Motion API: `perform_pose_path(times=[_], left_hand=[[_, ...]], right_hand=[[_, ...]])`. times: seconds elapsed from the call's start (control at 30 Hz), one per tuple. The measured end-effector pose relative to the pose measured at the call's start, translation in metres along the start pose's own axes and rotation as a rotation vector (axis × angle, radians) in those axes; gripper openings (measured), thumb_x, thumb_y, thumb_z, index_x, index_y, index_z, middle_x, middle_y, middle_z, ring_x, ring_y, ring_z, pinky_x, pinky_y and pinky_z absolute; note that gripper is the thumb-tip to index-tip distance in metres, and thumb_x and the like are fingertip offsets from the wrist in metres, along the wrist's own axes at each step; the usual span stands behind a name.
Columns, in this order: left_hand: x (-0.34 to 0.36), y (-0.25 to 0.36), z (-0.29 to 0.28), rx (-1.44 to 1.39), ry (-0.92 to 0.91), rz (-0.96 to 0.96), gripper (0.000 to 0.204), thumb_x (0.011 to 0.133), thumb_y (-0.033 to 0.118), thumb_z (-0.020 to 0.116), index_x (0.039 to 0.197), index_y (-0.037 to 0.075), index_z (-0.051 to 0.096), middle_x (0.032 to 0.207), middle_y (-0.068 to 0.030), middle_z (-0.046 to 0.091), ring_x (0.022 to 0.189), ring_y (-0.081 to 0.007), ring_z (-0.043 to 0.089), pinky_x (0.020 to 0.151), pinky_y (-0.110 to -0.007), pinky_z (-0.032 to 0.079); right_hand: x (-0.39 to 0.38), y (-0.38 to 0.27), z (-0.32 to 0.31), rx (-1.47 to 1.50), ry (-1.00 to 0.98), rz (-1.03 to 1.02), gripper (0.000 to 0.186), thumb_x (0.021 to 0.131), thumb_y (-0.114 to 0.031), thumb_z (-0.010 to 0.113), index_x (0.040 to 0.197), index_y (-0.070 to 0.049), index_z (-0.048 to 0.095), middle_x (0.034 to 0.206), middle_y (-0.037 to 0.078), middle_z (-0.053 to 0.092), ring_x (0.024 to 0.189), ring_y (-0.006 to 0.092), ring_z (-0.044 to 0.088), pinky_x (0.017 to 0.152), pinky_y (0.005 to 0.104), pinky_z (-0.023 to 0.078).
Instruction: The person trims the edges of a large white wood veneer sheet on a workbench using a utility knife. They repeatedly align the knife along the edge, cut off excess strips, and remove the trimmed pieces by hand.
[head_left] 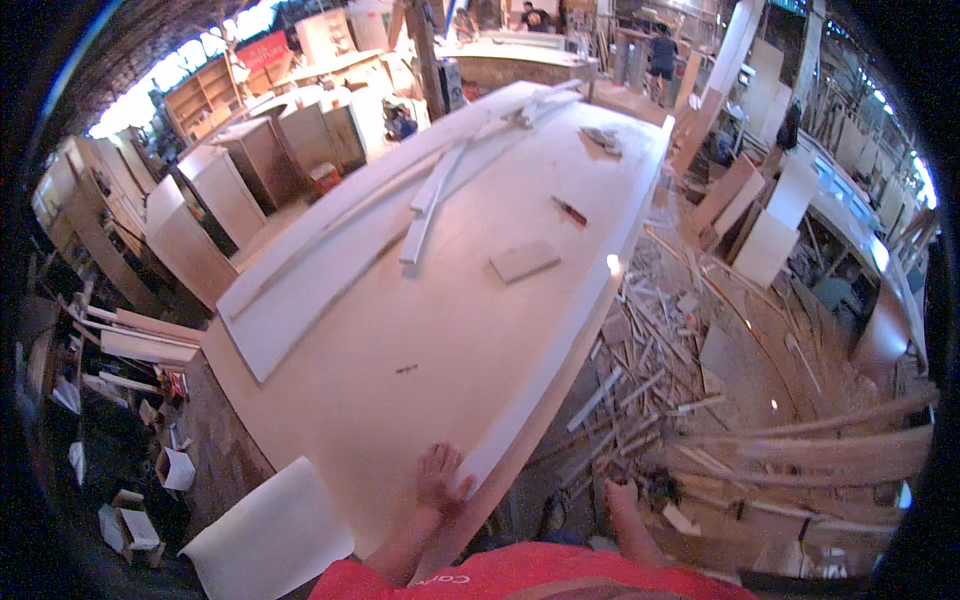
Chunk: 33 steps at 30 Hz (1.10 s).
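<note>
On the board (335,430), along its right edge: white strip (545,376), seemingly positioned, fixing unclear | our left hand (441,480) spread flat by its near end, grasping nothing | right hand (620,495): hold, we can't tell

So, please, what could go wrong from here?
The left grip rests at the near end of the white strip, so the far end might shift. Wood scraps strewn beside the board could trip someone. The loose red tool might scratch the board's surface.
</note>
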<state>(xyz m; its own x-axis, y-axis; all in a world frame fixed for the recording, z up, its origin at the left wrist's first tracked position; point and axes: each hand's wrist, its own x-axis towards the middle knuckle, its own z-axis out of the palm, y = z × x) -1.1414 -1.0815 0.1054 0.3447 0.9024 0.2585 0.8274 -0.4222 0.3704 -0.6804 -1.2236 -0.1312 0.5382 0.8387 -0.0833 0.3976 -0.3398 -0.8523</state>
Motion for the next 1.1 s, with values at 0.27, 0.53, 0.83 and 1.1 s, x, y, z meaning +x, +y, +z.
perform_pose_path(times=[0.27,0.53,0.83,1.1], left_hand=[[-0.018,-0.023,0.017,-0.030,-0.107,-0.045,0.058,0.088,0.044,0.064,0.139,0.016,0.060,0.156,-0.0165,0.043,0.148,-0.0388,0.033,0.113,-0.074,0.015],[-0.005,-0.019,0.036,-0.059,-0.154,-0.099,0.058,0.090,0.040,0.063,0.142,0.014,0.057,0.162,-0.0136,0.036,0.153,-0.0338,0.025,0.117,-0.073,0.001],[-0.014,-0.027,0.048,-0.158,-0.112,0.034,0.058,0.090,0.038,0.065,0.141,0.013,0.053,0.161,-0.0115,0.037,0.153,-0.0315,0.026,0.113,-0.077,-0.004],[0.013,0.028,0.039,-0.319,-0.213,-0.001,0.064,0.093,0.038,0.064,0.148,0.012,0.045,0.159,-0.0092,0.041,0.153,-0.0309,0.027,0.113,-0.076,-0.002]], right_hand=[[-0.073,-0.146,0.016,0.115,-0.046,0.551,0.032,0.084,-0.012,0.078,0.106,-0.004,0.057,0.082,0.007,0.063,0.057,0.0186,0.061,0.046,0.0341,0.044],[-0.094,-0.260,0.022,0.425,-0.078,0.536,0.030,0.085,-0.016,0.076,0.108,-0.004,0.061,0.081,0.007,0.063,0.055,0.0181,0.056,0.048,0.0360,0.043],[-0.070,-0.311,0.069,0.489,-0.341,0.506,0.041,0.089,-0.031,0.079,0.112,-0.007,0.056,0.092,0.004,0.064,0.075,0.0159,0.064,0.057,0.0310,0.053],[-0.045,-0.264,0.130,0.525,-0.166,0.375,0.045,0.087,-0.029,0.082,0.114,-0.005,0.056,0.095,0.006,0.066,0.077,0.0175,0.065,0.058,0.0329,0.055]])
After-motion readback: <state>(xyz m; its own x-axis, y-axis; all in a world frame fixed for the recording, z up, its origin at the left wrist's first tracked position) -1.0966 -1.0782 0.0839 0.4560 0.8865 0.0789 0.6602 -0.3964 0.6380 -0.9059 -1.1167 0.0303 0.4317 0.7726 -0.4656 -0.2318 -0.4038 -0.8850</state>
